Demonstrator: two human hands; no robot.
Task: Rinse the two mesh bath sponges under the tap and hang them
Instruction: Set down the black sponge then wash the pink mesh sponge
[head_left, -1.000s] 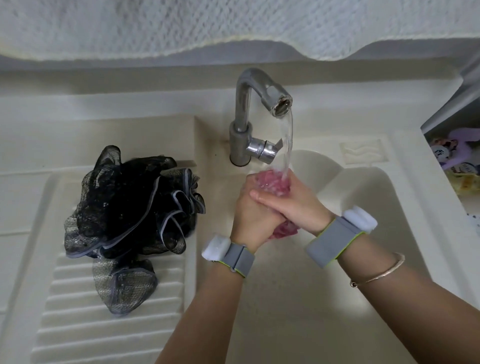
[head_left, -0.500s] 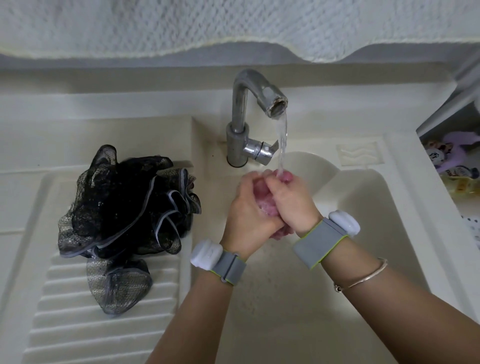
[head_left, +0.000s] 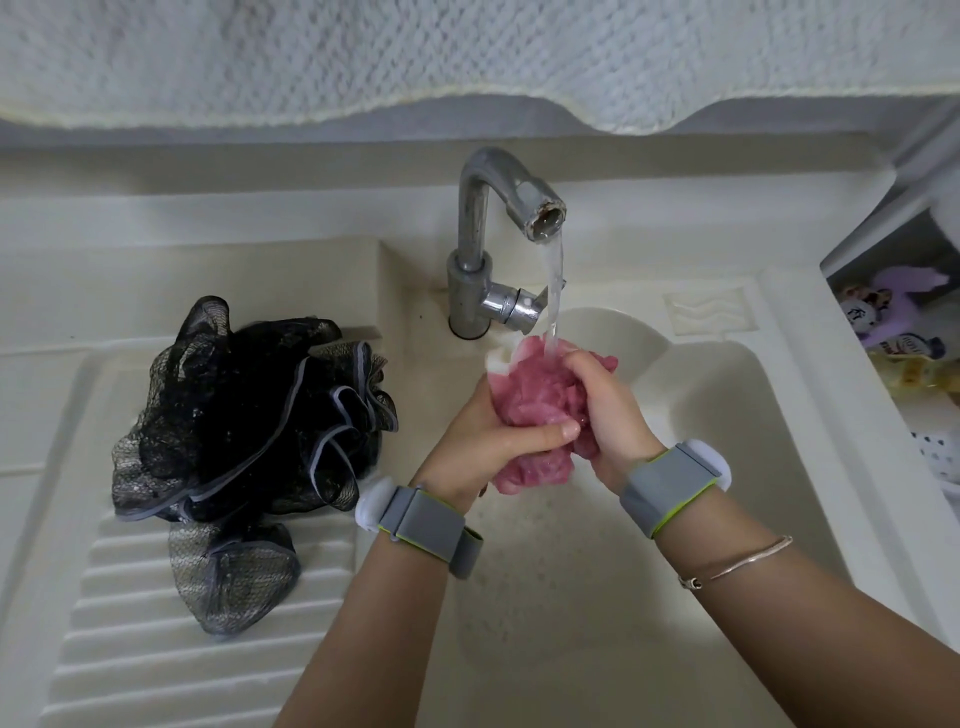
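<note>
Pink mesh sponge (head_left: 540, 410): bunched tight, held over the basin directly below the spout; the water stream (head_left: 555, 291) lands on its top. A white patch shows at its upper left edge.

Left hand (head_left: 488, 447): fingers curled round the left and near side of the pink mesh sponge, thumb laid across its front. Firm grip.

Right hand (head_left: 613, 415): fingers curled over the right and top of the same sponge, gripping it; fingertips sit just under the stream.

Black mesh sponge (head_left: 244, 431): loose, spread out, with grey-edged folds; lies on the ribbed washboard (head_left: 130, 623) at the left, well apart from both hands. One lobe hangs toward the near side.

Tap (head_left: 488, 234): chrome, curved spout, lever at its base pointing right; running.

Sink (head_left: 753, 467): cream, basin at right, washboard section at left.

Wristbands: grey strap with white module on the left wrist (head_left: 421, 525) and on the right wrist (head_left: 670, 483). Thin bangle (head_left: 737, 561) on the right forearm.

White towel (head_left: 467, 52): textured, hangs across the far edge.

Shelf at far right: small purple item (head_left: 893, 312), details unclear.
</note>
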